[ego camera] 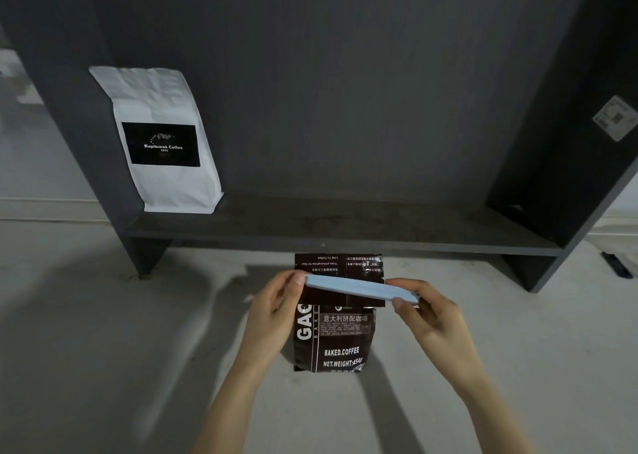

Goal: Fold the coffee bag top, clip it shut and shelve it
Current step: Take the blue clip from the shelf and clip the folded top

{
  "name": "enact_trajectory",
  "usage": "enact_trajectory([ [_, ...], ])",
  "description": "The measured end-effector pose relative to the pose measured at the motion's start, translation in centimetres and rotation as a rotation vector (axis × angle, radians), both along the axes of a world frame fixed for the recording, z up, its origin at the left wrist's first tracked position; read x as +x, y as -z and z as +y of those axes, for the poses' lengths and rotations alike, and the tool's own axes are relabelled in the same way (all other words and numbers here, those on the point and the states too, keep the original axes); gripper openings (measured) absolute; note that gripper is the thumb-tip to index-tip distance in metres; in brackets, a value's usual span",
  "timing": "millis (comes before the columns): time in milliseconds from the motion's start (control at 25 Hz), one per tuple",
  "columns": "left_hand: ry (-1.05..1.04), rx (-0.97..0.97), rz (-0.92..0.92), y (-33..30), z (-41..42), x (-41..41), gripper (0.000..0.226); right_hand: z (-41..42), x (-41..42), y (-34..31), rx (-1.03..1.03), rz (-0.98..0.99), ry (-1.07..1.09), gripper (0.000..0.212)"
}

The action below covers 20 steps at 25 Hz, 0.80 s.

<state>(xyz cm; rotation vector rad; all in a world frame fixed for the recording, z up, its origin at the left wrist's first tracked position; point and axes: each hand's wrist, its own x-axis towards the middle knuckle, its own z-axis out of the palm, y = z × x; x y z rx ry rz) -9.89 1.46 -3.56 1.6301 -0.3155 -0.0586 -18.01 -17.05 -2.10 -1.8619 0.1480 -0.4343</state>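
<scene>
A dark brown coffee bag [340, 343] stands upright on the pale floor in front of a low shelf, its top folded over toward me. A long light-blue clip [359, 289] lies across the folded flap. My left hand [276, 310] pinches the clip's left end and the bag's left edge. My right hand [428, 315] grips the clip's right end between thumb and fingers. I cannot tell whether the clip is snapped closed on the fold.
A dark grey shelf unit [345, 236] stands just behind the bag, its low board a little above the floor. A white coffee bag [162, 139] with a black label leans at the shelf's left end. A white sticker [616, 117] is on the right side panel.
</scene>
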Motion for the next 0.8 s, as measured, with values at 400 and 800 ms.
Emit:
enact_trajectory([
  [400,-0.113,0.072,-0.115,0.3,-0.6,0.3,0.027,0.8,0.3,-0.4,-0.298,-0.093,-0.029,0.029],
  [800,-0.151,0.133,-0.080,0.8,-0.8,0.5,0.033,0.8,0.3,0.7,-0.139,-0.137,-0.110,0.023],
])
